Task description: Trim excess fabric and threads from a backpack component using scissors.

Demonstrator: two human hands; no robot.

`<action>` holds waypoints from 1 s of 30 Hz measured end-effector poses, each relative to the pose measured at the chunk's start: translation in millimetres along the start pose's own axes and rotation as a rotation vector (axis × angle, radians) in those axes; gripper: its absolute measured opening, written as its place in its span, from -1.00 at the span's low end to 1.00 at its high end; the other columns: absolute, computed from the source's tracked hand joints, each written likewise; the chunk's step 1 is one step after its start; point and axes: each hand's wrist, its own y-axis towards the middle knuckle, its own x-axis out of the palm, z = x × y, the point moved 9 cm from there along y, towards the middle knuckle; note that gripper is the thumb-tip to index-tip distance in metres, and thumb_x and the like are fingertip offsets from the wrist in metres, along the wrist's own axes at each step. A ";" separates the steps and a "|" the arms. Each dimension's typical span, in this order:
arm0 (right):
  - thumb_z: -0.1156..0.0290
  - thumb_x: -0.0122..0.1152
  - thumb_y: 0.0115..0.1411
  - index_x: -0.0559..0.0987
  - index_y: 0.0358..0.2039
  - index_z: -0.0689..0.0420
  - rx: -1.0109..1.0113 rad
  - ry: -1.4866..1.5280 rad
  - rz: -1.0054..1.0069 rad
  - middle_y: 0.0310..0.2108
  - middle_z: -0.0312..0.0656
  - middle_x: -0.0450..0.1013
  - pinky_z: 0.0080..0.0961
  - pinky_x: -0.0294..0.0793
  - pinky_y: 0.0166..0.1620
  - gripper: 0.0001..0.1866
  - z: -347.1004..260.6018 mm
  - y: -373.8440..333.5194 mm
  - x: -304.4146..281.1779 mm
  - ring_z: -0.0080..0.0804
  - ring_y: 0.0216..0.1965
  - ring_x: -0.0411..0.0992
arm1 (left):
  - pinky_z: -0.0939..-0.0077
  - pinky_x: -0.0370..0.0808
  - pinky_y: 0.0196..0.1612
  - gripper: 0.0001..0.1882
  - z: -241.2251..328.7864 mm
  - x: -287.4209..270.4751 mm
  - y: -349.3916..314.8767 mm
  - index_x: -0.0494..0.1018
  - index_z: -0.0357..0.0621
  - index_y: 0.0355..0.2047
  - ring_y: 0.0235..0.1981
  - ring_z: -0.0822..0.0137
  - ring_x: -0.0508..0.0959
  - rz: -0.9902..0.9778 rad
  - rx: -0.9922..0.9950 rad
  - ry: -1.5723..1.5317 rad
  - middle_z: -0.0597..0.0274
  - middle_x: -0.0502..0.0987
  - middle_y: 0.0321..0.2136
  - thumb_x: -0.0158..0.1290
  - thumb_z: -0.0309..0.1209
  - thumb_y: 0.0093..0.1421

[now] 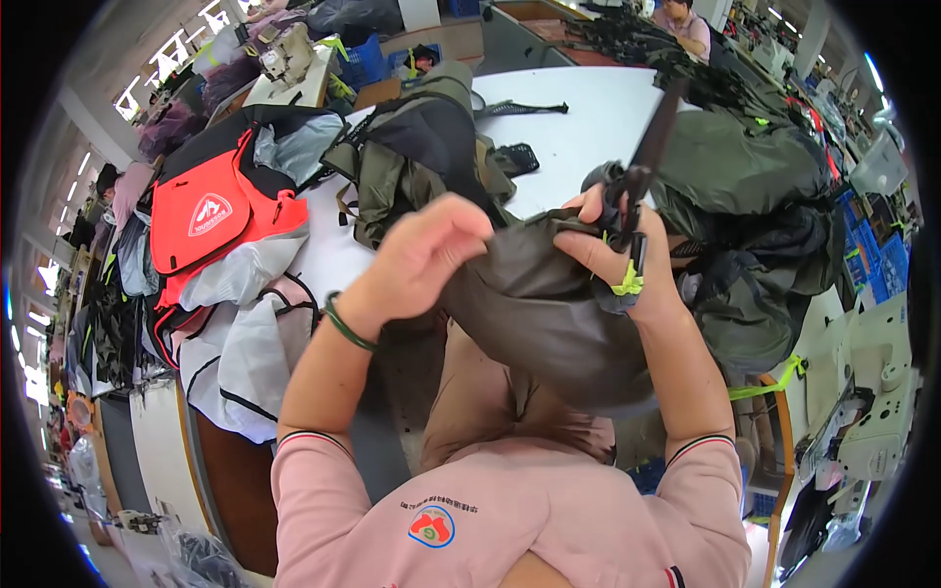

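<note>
A dark olive bag [559, 304] of smooth fabric hangs over the table's near edge above my lap. My left hand [426, 253] is closed at the bag's upper left edge, thumb and fingertips pinched together on the fabric. Black scissors [649, 147] sit in my right hand [608, 250], blades pointing up and away, with a yellow-green strip tied at the handle. The thumb and fingers of that same hand also grip the bag's upper edge. Behind my left hand lies the bag's padded part with straps [421, 157], dark grey and olive.
Red, black and white bags [211, 211] are piled on the left. More olive bags [740, 167] lie heaped on the right. A black strap [524, 108] rests on the white table [588, 108]. A sewing machine [872, 421] stands at the right, and another person [683, 29] sits far back.
</note>
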 end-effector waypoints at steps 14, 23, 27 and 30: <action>0.66 0.38 0.01 0.39 -0.34 0.15 -0.034 0.068 0.107 -0.38 -0.22 0.51 -0.52 0.44 -0.17 -0.68 59.3 -89.6 17.0 -0.49 -0.28 0.47 | 0.44 0.42 -0.44 -0.77 -13.1 37.1 -50.6 0.56 -0.08 -0.43 -0.47 0.27 0.48 -0.024 0.120 0.181 0.26 0.48 -0.38 0.22 -0.65 -0.11; 0.11 0.58 -0.32 0.47 -0.43 0.12 -0.069 -0.856 -0.322 -0.51 -0.24 0.43 -0.32 0.32 -0.14 -0.46 31.0 -111.5 -18.8 -0.21 -0.45 0.42 | 0.48 0.32 -0.50 -0.79 1.1 79.2 -89.9 0.55 -0.02 -0.41 -0.53 0.35 0.39 -0.002 0.249 0.230 0.27 0.50 -0.28 0.20 -0.53 -0.13; 0.16 0.56 -0.31 0.48 -0.41 0.11 -0.191 -1.009 -0.314 -0.51 -0.26 0.42 -0.26 0.32 -0.14 -0.49 14.1 -108.1 -23.3 -0.25 -0.45 0.44 | 0.47 0.31 -0.51 -0.80 0.3 87.5 -90.3 0.54 -0.06 -0.42 -0.53 0.33 0.39 0.003 0.246 0.177 0.26 0.50 -0.29 0.20 -0.54 -0.13; 0.18 0.56 -0.31 0.49 -0.41 0.10 -0.215 -1.040 -0.331 -0.52 -0.27 0.42 -0.25 0.32 -0.13 -0.51 11.6 -105.9 -22.6 -0.26 -0.45 0.44 | 0.46 0.32 -0.52 -0.81 0.9 88.4 -88.6 0.53 -0.07 -0.43 -0.53 0.32 0.40 0.008 0.227 0.160 0.25 0.51 -0.30 0.20 -0.55 -0.12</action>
